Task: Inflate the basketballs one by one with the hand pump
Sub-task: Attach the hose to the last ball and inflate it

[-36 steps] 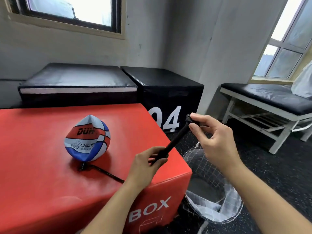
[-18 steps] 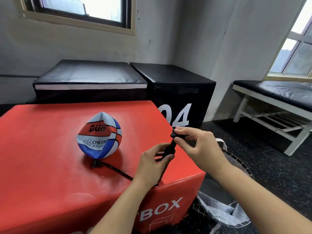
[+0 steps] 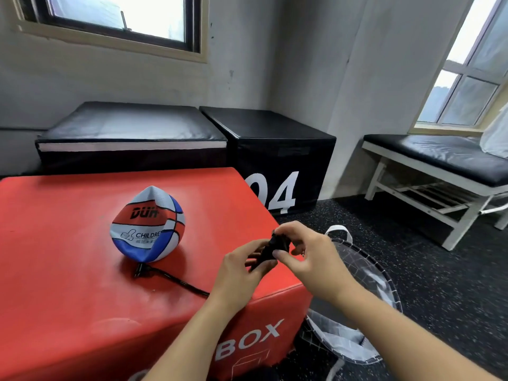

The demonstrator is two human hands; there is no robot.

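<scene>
A crumpled, deflated basketball [image 3: 148, 225] in red, white and blue sits on the red box [image 3: 68, 284]. A black hose [image 3: 176, 281] runs from under the ball toward my hands. My left hand [image 3: 242, 270] grips the body of the black hand pump [image 3: 270, 250], most of it hidden in my fist. My right hand [image 3: 305, 251] pinches the pump's handle, pushed down close against my left hand, above the box's right front corner.
Two black padded boxes [image 3: 264, 138] stand behind the red box against the wall. A mesh basket [image 3: 365, 292] stands on the dark floor right of the box. A white-framed bench [image 3: 439, 160] with a black cushion is at the far right.
My right hand has pushed the pump handle down from its extended position until it meets my left hand. The ball has stayed in place.
</scene>
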